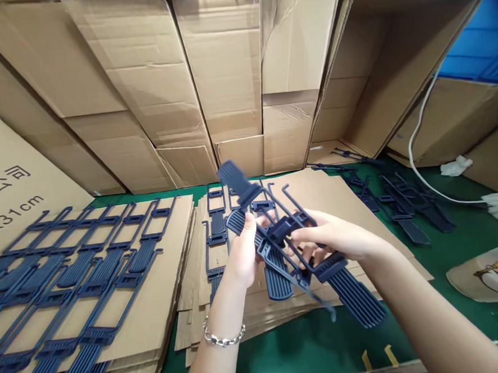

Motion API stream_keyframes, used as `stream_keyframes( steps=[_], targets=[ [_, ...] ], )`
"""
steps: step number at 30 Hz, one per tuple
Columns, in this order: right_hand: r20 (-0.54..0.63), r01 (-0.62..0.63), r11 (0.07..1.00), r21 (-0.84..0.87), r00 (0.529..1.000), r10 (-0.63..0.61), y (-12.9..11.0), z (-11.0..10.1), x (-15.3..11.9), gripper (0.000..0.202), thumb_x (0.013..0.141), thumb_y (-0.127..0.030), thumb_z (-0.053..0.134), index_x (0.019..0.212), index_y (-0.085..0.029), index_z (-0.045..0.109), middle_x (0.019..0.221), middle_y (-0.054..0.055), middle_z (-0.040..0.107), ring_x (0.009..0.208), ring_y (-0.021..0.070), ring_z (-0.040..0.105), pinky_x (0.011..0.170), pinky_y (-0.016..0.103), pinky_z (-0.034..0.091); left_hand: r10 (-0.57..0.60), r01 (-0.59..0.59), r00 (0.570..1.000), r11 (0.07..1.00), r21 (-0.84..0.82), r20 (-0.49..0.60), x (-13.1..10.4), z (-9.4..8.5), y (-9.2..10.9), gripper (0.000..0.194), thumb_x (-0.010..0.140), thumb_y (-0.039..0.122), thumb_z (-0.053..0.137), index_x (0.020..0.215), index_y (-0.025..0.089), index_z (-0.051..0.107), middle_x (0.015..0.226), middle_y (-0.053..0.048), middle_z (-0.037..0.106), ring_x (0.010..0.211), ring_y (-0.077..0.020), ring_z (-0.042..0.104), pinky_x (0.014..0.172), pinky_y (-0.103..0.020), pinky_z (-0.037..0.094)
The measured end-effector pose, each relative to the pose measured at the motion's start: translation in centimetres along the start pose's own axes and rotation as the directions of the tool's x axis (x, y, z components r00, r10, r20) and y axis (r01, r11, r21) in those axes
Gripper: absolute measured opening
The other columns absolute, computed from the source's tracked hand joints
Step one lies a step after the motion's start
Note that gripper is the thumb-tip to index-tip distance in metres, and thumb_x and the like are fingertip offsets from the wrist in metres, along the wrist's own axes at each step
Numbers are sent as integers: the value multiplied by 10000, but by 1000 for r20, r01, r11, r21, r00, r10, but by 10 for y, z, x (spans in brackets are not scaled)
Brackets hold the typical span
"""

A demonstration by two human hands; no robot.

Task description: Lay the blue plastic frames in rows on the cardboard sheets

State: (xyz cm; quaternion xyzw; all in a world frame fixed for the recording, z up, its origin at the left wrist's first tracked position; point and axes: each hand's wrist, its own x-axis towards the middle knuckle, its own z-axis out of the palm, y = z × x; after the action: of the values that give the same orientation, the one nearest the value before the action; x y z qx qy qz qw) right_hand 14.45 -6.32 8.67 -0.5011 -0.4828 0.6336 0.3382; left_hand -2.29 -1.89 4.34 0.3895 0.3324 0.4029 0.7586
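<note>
Both my hands hold a tangled bunch of dark blue plastic hanger-like parts (278,246) above a stack of flat cardboard sheets (359,202). My left hand (242,251), with a silver bracelet on its wrist, grips the bunch from the left. From the right, my right hand (334,237) pinches one part with its fingers. One ribbed paddle end (357,298) sticks out low right and another (236,181) points up left.
Several blue parts lie in rows on a cardboard sheet (170,281) at left. More loose parts (406,205) lie on the green table (309,346) at right. Folded cartons (225,70) stand behind. A white cable (415,142) and a printed bag (494,275) are at right.
</note>
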Motion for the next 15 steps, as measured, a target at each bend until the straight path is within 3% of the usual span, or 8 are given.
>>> stream_keyframes(
  steps=[5,9,12,15],
  targets=[
    [53,39,998,-44,998,-36,-1,6,13,397,742,-509,616,943,-180,521,756,41,623,528,123,591,391,168,452,130,-126,987,991,51,-98,-3,-6,0,366,684,402,706,972,178,687,930,-65,688,859,-225,640,763,-318,528],
    [18,47,987,151,999,-50,2,1,10,411,752,-553,581,917,-178,542,764,66,633,527,148,602,394,204,468,52,-63,988,996,-68,-147,-5,-3,9,306,696,354,660,902,131,693,838,-75,694,775,-232,655,677,-322,549],
    [-100,98,926,364,993,-65,7,-8,12,390,761,-546,565,870,-172,530,703,66,620,539,165,605,403,213,463,-9,-34,957,989,-144,-290,-5,-2,23,255,708,305,594,839,103,679,709,-78,680,644,-224,655,560,-324,553],
    [-282,174,829,531,959,-20,11,-19,20,376,842,-530,419,869,-168,515,713,69,611,529,146,587,451,227,472,69,-124,933,983,-137,-352,-2,-6,40,245,728,320,556,786,107,661,648,-66,660,621,-210,649,528,-305,547]
  ],
)
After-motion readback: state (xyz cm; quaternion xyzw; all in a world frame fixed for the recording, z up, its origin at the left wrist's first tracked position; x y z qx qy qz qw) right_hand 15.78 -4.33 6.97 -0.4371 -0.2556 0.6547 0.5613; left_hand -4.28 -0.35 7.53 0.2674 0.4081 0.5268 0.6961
